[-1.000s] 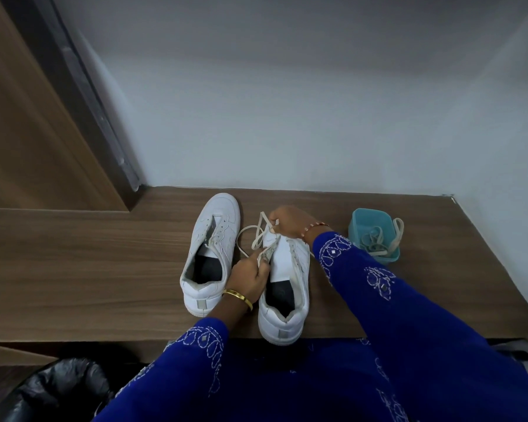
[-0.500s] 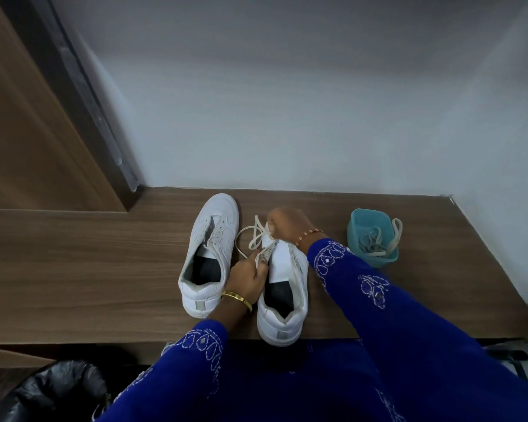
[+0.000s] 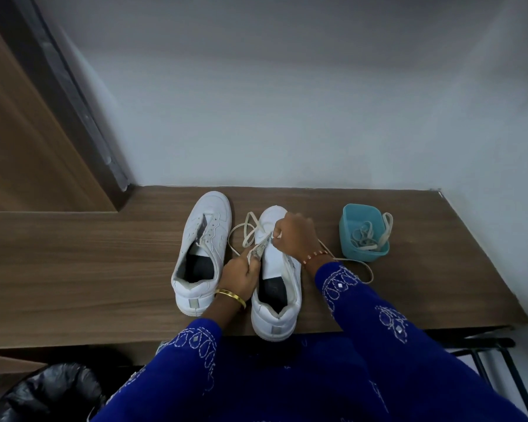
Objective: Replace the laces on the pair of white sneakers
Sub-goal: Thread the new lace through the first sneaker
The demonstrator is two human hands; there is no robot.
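Observation:
Two white sneakers stand side by side on the wooden table (image 3: 73, 263), toes pointing away. The left sneaker (image 3: 200, 254) has no lace in its eyelets. Over the right sneaker (image 3: 276, 293) both hands work a cream lace (image 3: 247, 229). My left hand (image 3: 240, 277) pinches a stretch of the lace beside the sneaker's left eyelet row. My right hand (image 3: 293, 236) is curled over the front of the tongue and grips the lace there. Loops of lace lie between the two toes, and another strand trails right under my right wrist.
A small teal tub (image 3: 365, 231) holding more cream laces stands to the right of the sneakers. A wall runs along the table's far edge, a wooden panel rises at the left, and a black bag (image 3: 46, 391) sits below the near left edge.
My right hand has shifted slightly right over the toe and a lace strand now trails to the right under its wrist. My left hand keeps its pinch.

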